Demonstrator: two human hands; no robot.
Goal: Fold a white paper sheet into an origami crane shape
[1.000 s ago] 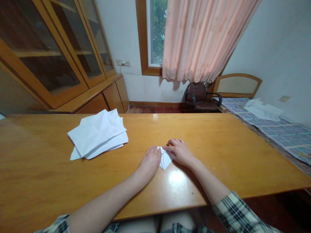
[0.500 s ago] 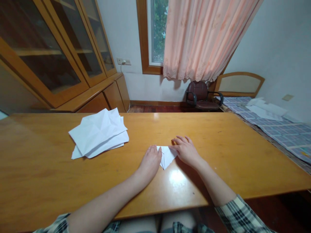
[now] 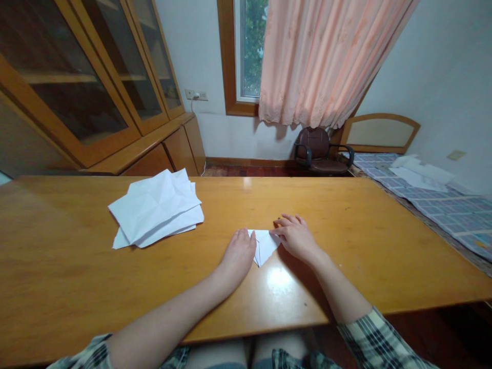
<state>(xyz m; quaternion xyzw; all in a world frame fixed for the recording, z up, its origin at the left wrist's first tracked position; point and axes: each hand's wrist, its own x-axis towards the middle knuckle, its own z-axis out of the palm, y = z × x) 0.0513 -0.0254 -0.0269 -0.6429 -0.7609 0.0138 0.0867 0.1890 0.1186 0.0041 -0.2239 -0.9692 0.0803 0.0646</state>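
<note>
A small piece of folded white paper (image 3: 266,245), pointing down toward me, lies on the wooden table (image 3: 154,287). Creases and folded edges show on its face. My left hand (image 3: 239,252) holds down its left side, thumb on top and fingers close together, covering that edge. At the opposite corner, my right hand (image 3: 295,237) has the paper between thumb and index finger, with its other fingers raised and spread. The underside of that grip is hidden.
Left of my hands, a loose stack of creased white paper sheets (image 3: 157,205) rests on the table. Beyond the table stand a glass-fronted cabinet (image 3: 132,123), a dark office chair (image 3: 317,148) and a bed (image 3: 430,195) with papers on it.
My right hand has shifted very slightly to the right along the paper's top edge. My left hand and the folded paper stay practically in place.
</note>
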